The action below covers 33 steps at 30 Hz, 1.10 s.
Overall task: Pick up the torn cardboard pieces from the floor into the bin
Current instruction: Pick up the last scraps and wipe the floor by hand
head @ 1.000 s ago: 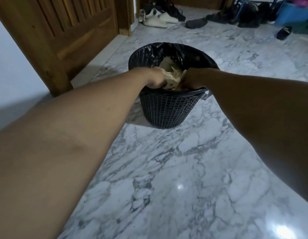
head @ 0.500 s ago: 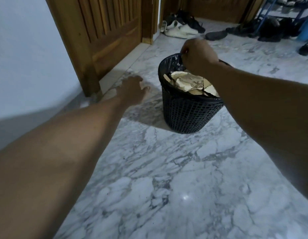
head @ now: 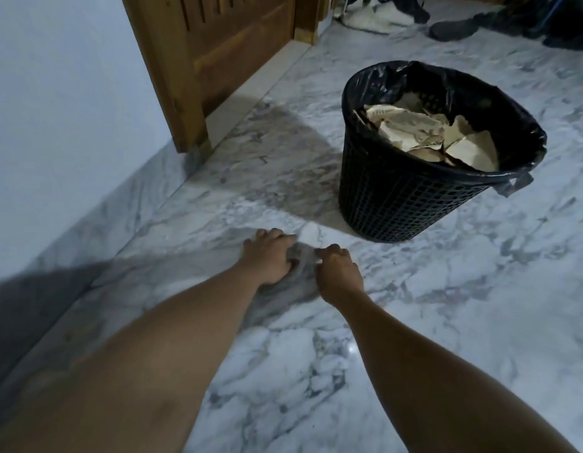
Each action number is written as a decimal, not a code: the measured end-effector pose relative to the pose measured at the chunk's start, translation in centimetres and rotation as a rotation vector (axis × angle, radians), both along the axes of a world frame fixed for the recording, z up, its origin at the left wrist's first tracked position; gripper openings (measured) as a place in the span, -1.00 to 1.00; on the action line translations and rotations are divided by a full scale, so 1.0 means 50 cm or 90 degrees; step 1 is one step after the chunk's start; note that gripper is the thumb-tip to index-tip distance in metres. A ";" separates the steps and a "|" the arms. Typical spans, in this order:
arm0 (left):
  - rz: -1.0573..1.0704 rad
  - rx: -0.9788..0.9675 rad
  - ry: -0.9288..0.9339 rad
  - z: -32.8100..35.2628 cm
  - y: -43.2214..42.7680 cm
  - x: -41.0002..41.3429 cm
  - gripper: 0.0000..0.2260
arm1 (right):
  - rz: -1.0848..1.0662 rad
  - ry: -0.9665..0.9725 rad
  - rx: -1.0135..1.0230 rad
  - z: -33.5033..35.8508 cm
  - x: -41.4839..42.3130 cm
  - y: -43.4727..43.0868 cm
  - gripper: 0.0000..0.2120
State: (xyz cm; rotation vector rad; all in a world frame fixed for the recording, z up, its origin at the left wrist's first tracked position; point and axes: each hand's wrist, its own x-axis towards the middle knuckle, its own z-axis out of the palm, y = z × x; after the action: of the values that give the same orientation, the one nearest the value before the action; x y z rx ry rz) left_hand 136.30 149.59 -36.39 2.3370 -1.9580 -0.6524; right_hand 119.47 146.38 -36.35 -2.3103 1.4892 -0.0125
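Our left hand (head: 269, 256) and right hand (head: 337, 273) are down at the marble floor (head: 447, 305), close together, with only a narrow patch of their own shadow between them. The left fingers (head: 277, 235) are bent, knuckles up, tips turned down towards the floor. The right fingers (head: 332, 250) are curled in tight towards the thumb, and a tiny pale speck shows at their tips. We cannot tell whether either hand pinches anything. Beyond the right fingertips, well apart from them, stands the black mesh bin (head: 398, 197), upright, with a black liner (head: 414, 76) folded over its rim. The torn cardboard pieces (head: 430, 135) lie piled inside it, almost to the rim. Far beyond the left fingertips stands a wooden door (head: 238, 50), and past the bin lie some shoes (head: 368, 16).
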 end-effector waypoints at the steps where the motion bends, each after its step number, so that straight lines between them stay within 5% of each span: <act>1: -0.005 -0.014 -0.019 -0.004 -0.008 -0.009 -0.44 | 0.002 -0.001 -0.030 -0.011 -0.004 0.003 -0.63; 9: 0.046 -0.215 -0.055 -0.070 -0.006 -0.033 -0.71 | -0.107 -0.183 -0.039 -0.051 0.002 -0.020 -0.56; 14: 0.080 -0.271 -0.062 -0.102 0.012 -0.071 -0.59 | -0.097 -0.214 -0.043 -0.057 -0.006 -0.013 -0.56; 17: 0.141 -0.321 -0.012 -0.100 0.004 -0.080 -0.69 | -0.107 -0.237 -0.019 -0.049 -0.007 -0.013 -0.57; 26: 0.224 -0.199 -0.001 -0.056 0.021 -0.081 -0.77 | -0.166 -0.264 0.099 0.001 -0.014 -0.003 -0.57; 33: 0.533 -0.246 0.066 -0.006 0.147 0.093 -0.83 | -0.048 -0.147 0.131 0.022 0.021 0.026 -0.62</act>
State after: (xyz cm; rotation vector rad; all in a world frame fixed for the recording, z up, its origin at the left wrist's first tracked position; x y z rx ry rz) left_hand 140.92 156.95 -36.67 2.4609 -0.8036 -0.2778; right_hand 120.53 147.68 -35.23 -2.0150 1.3903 -0.1349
